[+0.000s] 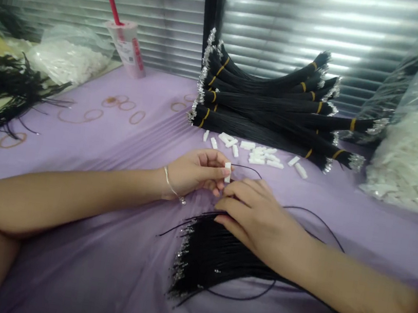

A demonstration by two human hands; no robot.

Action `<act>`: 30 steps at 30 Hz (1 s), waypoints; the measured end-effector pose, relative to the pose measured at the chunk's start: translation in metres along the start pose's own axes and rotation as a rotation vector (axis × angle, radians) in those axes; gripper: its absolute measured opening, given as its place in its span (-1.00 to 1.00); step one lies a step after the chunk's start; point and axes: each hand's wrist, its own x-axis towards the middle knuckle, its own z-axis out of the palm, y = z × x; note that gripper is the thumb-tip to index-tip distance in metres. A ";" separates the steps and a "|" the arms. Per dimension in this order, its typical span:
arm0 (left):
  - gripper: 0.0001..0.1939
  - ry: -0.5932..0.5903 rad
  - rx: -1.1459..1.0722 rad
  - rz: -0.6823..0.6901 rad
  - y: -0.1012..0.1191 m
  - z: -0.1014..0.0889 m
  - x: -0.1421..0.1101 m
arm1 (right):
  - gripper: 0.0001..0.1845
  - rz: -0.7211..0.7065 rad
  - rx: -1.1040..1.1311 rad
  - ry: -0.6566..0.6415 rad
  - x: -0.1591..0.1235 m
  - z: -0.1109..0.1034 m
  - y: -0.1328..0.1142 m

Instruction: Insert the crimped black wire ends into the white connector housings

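Observation:
My left hand pinches a small white plastic connector housing upright between thumb and fingertips. My right hand sits just below it, with its fingertips at the housing and apparently pinching the end of a thin black wire. Under my right palm lies a fanned bundle of black wires with crimped metal terminals at their ends. A few long strands loop out of it across the purple cloth.
Banded black wire bundles are stacked at the back, with loose white housings before them. Bags of white housings lie right and left. Rubber bands, tangled wires and a cup with a red straw also stand nearby.

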 end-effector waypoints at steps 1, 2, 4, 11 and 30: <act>-0.80 0.004 0.009 0.004 -0.001 0.000 0.000 | -0.89 0.014 0.034 -0.038 0.001 0.003 -0.001; -0.81 0.008 0.019 0.008 -0.001 -0.001 0.000 | -0.88 0.031 0.066 -0.057 0.001 0.005 -0.001; -0.81 0.007 0.043 0.012 -0.003 -0.001 0.000 | -0.88 0.058 0.120 -0.054 0.002 0.008 0.000; -0.82 0.017 0.136 0.006 -0.003 0.000 -0.001 | -0.89 0.323 0.370 0.184 0.000 0.001 0.002; -0.81 0.000 0.206 -0.020 0.000 0.002 -0.005 | -0.80 0.488 0.286 0.324 0.007 0.002 0.020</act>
